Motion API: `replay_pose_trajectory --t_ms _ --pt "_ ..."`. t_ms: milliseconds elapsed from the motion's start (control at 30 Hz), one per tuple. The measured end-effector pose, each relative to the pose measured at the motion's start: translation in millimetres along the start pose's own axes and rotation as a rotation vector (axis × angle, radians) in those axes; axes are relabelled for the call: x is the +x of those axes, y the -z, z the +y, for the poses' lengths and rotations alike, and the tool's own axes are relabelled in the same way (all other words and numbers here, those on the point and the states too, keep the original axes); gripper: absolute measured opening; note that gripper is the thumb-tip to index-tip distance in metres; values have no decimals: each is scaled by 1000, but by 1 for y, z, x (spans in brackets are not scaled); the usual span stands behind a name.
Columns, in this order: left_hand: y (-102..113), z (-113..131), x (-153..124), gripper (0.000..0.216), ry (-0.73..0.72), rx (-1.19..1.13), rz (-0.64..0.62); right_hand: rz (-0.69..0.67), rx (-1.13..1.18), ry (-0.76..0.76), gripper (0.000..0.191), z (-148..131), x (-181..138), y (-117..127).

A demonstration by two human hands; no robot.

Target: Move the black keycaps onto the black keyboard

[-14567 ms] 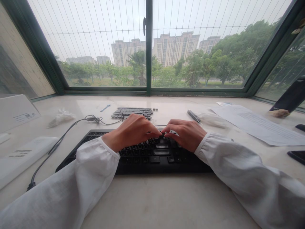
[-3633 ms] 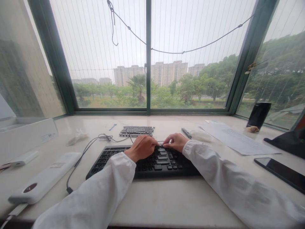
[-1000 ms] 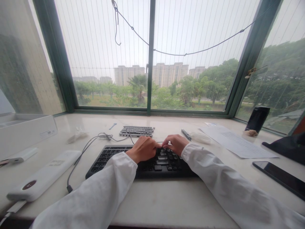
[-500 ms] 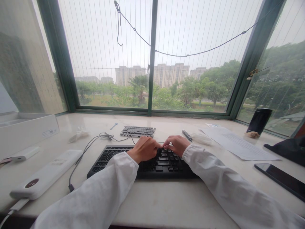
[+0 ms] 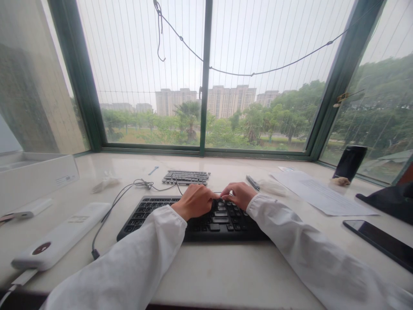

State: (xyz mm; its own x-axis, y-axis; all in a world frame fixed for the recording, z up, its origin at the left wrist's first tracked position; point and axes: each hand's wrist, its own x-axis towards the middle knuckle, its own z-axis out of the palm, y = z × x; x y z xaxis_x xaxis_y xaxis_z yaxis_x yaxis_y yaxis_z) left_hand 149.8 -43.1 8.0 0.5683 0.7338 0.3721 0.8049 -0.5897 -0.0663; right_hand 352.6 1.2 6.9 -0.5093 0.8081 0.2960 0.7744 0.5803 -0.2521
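Note:
A black keyboard (image 5: 148, 212) lies on the pale stone sill in front of me, its cable (image 5: 120, 197) running off to the left. Both my hands rest over its upper middle keys, in white sleeves. My left hand (image 5: 193, 201) is curled, its fingertips pressed down at one key. My right hand (image 5: 239, 194) is curled too, and its fingertips meet the left ones at the same spot. What they pinch is hidden by the fingers. Behind the keyboard, several loose dark keycaps (image 5: 186, 177) lie in neat rows.
A white power bank (image 5: 61, 237) and a white box (image 5: 35, 176) sit at the left. A crumpled tissue (image 5: 105, 183) and a small blue tool (image 5: 153, 170) lie further back. At the right are a black pen (image 5: 252, 182), a printed sheet (image 5: 318, 193), a phone (image 5: 377, 239) and a dark cup (image 5: 350, 162).
Both hands have stayed at the same spot on the keyboard with only slight finger movement. The view has lifted since the earliest frame and shifts slightly.

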Motion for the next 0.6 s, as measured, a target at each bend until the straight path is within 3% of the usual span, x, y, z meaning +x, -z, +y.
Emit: replay_pose_trajectory --t_ms 600 --pt "0 0 1 36 -7 4 -2 15 -44 34 12 -3 -2 1"
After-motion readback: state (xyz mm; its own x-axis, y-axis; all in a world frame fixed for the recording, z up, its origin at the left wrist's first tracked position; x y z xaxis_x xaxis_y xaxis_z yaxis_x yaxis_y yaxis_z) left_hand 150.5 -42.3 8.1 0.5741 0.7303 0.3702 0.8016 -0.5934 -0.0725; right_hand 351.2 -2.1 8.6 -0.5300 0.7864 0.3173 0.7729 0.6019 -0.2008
